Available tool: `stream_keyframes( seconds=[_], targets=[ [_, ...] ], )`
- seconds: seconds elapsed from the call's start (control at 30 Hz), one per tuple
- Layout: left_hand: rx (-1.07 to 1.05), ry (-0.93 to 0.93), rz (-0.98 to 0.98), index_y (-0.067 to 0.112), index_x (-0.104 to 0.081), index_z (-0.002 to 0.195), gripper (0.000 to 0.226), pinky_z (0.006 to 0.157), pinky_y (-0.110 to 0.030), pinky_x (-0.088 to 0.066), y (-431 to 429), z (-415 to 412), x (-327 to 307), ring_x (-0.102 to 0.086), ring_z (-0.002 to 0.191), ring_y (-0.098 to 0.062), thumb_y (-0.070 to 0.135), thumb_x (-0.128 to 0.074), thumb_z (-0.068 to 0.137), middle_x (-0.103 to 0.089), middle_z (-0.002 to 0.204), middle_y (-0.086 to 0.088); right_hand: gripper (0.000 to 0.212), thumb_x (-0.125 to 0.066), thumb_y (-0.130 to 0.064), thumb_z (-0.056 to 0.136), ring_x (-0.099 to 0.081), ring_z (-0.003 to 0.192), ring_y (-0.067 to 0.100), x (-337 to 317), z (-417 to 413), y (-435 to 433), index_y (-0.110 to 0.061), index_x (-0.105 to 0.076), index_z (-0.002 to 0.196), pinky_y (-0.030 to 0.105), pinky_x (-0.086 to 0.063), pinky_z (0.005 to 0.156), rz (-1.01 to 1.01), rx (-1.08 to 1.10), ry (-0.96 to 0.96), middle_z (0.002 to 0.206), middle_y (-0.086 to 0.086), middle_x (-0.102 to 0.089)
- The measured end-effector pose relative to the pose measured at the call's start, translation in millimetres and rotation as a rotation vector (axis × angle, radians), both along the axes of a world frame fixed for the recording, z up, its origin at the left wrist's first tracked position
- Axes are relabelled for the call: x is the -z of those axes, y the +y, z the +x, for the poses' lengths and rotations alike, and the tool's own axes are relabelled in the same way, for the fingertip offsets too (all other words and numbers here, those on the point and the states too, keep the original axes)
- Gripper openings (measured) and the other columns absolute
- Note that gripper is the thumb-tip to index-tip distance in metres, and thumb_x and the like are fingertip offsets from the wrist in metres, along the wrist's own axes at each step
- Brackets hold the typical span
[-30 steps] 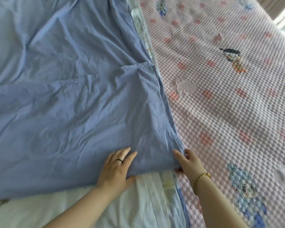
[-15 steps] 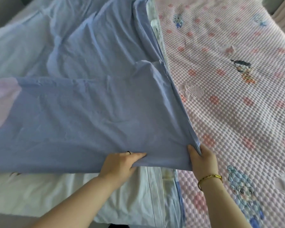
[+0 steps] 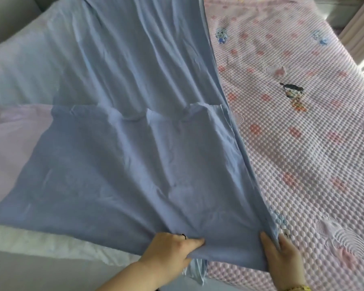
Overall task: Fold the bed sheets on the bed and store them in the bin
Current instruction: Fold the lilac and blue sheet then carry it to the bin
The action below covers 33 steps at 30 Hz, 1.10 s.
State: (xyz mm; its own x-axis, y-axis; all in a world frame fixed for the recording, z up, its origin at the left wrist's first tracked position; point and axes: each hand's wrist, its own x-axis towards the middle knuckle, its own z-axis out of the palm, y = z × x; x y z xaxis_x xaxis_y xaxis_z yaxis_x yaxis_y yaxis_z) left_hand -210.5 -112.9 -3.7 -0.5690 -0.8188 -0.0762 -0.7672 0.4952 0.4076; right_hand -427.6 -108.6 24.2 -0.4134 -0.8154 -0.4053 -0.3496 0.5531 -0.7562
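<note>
Left hand: your left hand grips the near edge of the blue sheet, with the cloth gathered under your curled fingers.
Left fingers: one finger lies along the top of the hem and points toward your right hand. The others are tucked beneath the fabric and hidden.
Right hand: your right hand pinches the sheet's near right corner. The thumb is on the upper face and the fingers are on the outer side of the edge.
Blue sheet: it is lifted at your fingertips and stretches away from them up the bed. The span of hem between your two hands is pulled fairly taut.
Doubled layer: beyond your fingers a darker second layer lies on the sheet. Its wrinkled far edge runs crosswise about halfway up.
Right edge: from your right fingers the sheet's long edge runs straight away, lying along the pink quilted cover.
Pink quilted cover: it lies outside your right fingers and underneath them, bubbled in texture, with a cartoon figure printed well beyond your reach.
White bedding: the white bedding lies outside your left fingers, showing below the sheet's near hem.
Striped fabric: pale striped fabric hangs just under the hem, between your two wrists.
Jewellery: there is a dark ring on a left finger, touching the sheet, and a gold bracelet at your right wrist.
</note>
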Motion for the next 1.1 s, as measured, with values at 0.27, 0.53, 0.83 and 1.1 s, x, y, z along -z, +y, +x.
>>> stream_keyframes(
  seconds=[0.27,0.53,0.83,1.1],
  targets=[
    [-0.236,-0.021,0.042,0.024,-0.065,0.107,0.055,0.072,-0.019,-0.037,-28.5,16.1,31.6,-0.059,0.080,-0.014,0.062,-0.035,0.082,-0.065,0.084,0.002,0.021,-0.055,-0.014,0.090,-0.045,0.063,0.017,44.4,-4.4,-45.4,-0.002,-0.058,0.073,0.026,-0.032,0.054,0.241,-0.113,-0.028,0.067,0.007,-0.052],
    [-0.397,-0.245,0.006,0.020,-0.040,0.127,0.066,0.105,-0.033,-0.007,-65.0,27.6,59.3,-0.037,0.118,-0.023,0.059,-0.032,0.075,-0.057,0.127,-0.015,0.028,-0.054,-0.028,0.091,-0.056,0.084,0.028,54.9,20.4,-155.5,-0.002,-0.062,0.088,0.039,-0.046,0.078,0.183,-0.108,-0.109,0.089,0.015,-0.059],
    [-0.514,-0.200,0.012,0.015,-0.038,0.130,0.076,0.104,-0.032,-0.008,-111.5,71.4,67.5,-0.036,0.119,-0.025,0.069,-0.006,0.088,-0.055,0.127,-0.023,0.029,-0.043,-0.018,0.096,-0.053,0.101,0.038,90.1,3.2,-170.8,0.004,-0.056,0.110,0.033,-0.033,0.072,0.118,-0.040,0.331,0.109,0.025,-0.060],
    [-0.561,-0.257,0.137,0.031,0.003,0.148,0.119,0.111,-0.040,0.011,-186.4,75.7,61.9,0.008,0.144,-0.014,0.088,0.012,0.043,0.009,0.156,-0.002,0.027,-0.053,-0.016,0.091,-0.057,0.077,0.032,84.4,-14.4,-186.1,0.006,-0.060,0.107,0.030,-0.039,0.064,0.222,-0.046,0.150,0.082,0.016,-0.061]
  ],
)
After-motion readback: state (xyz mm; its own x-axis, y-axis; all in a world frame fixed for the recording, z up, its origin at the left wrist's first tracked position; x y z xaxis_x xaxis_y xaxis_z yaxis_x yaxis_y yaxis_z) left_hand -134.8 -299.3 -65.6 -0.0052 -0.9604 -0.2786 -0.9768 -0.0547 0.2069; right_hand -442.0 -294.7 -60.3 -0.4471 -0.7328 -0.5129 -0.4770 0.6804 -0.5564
